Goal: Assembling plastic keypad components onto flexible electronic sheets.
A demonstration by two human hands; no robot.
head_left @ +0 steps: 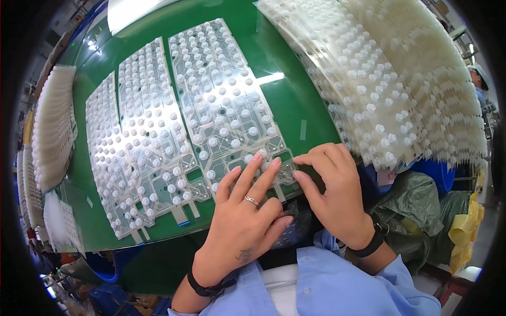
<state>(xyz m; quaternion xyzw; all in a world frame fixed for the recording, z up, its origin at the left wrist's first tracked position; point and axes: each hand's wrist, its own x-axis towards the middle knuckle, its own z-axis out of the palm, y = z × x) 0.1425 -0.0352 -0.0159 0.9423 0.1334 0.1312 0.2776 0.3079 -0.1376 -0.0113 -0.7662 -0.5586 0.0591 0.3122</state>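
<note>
Three clear keyboard membrane sheets with printed traces and white rubber domes lie side by side on the green table: a left sheet (105, 142), a middle sheet (150, 113) and a right sheet (216, 89). My left hand (242, 210) rests on the near end of the right sheet, fingers spread and pressing its domes; a ring is on one finger. At that sheet's near right corner, my right hand (332, 181) has its thumb and forefinger drawn together at the edge. Any small thing between those fingertips is too small to make out.
A tall fanned stack of membrane sheets (363, 79) stands along the right side. Another stack (54, 126) lines the left edge. A white panel (134, 13) sits at the far edge. Blue bins (108, 263) and a dark plastic bag (414, 203) are below table level.
</note>
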